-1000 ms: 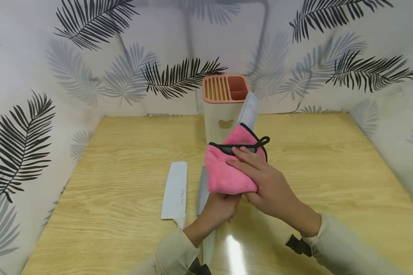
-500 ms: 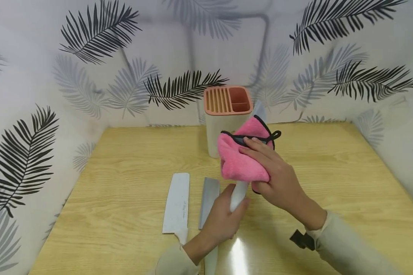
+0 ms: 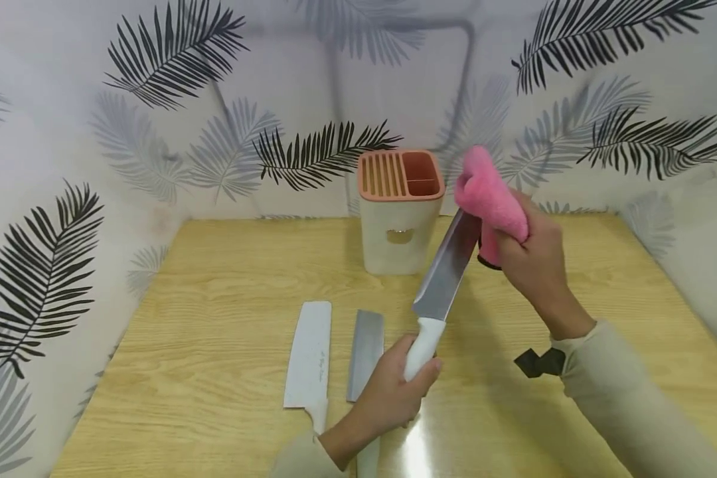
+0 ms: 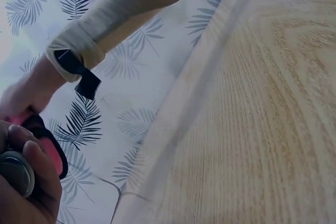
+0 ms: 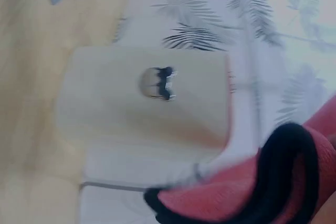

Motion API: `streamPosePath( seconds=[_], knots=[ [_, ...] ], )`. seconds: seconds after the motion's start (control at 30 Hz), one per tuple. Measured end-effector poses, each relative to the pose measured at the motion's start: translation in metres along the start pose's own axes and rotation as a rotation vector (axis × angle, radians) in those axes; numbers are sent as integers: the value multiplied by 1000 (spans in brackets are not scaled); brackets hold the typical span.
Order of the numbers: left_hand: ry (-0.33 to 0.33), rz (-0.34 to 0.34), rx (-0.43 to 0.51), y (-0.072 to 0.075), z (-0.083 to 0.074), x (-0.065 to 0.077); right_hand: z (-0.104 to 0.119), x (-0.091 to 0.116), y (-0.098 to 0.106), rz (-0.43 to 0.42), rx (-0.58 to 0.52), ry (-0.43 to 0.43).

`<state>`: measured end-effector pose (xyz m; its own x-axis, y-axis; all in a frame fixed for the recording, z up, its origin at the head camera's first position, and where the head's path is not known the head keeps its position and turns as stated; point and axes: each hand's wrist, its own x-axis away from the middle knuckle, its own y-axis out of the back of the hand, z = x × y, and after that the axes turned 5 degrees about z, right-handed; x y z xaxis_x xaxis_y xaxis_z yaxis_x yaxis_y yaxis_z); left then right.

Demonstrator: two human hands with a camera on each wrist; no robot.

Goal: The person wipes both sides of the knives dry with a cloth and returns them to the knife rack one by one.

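My left hand (image 3: 388, 388) grips the white handle of a kitchen knife (image 3: 445, 275), its broad blade slanting up and to the right over the table. At the blade's tip end, my right hand (image 3: 534, 259) holds a bunched pink cloth (image 3: 491, 192) with black edging; the cloth hides the tip. In the left wrist view, the left fingers (image 4: 39, 169) curl round the round butt of the handle (image 4: 16, 174). The right wrist view shows the cloth (image 5: 220, 192) close up, its black border folded over.
A cream knife holder (image 3: 394, 239) with an orange slotted top stands at the back middle of the wooden table (image 3: 573, 299). A pale cleaver (image 3: 309, 352) and a grey-bladed cleaver (image 3: 367, 352) lie left of the left hand, the latter partly under that forearm. A leaf-patterned sheet hangs behind.
The right hand has slid the cloth up and right along the blade to its tip, baring the blade. The left hand has shifted slightly up and right from a second ago, keeping the handle.
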<state>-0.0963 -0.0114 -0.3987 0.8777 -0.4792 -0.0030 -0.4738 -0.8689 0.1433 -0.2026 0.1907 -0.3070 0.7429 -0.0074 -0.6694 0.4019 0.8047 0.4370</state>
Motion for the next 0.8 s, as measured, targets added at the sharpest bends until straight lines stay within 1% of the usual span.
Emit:
streamPosePath(
  seconds=[0.03, 0.07, 0.1, 0.17, 0.2, 0.23, 0.33, 0.4, 0.43, 0.5, 0.57, 0.67, 0.8],
  knots=[
    [17, 9, 27, -1, 1, 0, 2, 1, 2, -51, -16, -11],
    [34, 14, 54, -2, 1, 0, 6, 4, 4, -90, -33, -4],
    [43, 8, 70, -2, 2, 0, 10, 8, 5, -116, -40, 21],
    [51, -7, 94, -3, 3, 0, 20, 19, 4, -123, -52, 115],
    [47, -19, 93, -3, 3, 0, 25, 26, 1, -108, -50, 176],
    [38, -34, 86, -3, 3, 0, 30, 33, -2, -75, -44, 238],
    [12, -72, 55, -2, 2, -1, 40, 59, -16, 67, 8, 406],
    [2, -82, 39, -1, 1, 0, 43, 75, -25, 151, 63, 482],
    [-1, -80, 36, 0, 0, 1, 43, 81, -29, 190, 77, 497],
    [-5, -82, -6, 0, 0, 3, 41, 89, -33, 245, 91, 495],
    [-16, -84, -55, -1, 0, 6, 36, 90, -34, 274, 90, 455],
    [-35, -86, -125, -1, 1, 9, 27, 81, -30, 288, 77, 369],
    [-33, -71, -128, -2, 1, 13, 12, 61, -23, 266, 80, 287]
  ],
)
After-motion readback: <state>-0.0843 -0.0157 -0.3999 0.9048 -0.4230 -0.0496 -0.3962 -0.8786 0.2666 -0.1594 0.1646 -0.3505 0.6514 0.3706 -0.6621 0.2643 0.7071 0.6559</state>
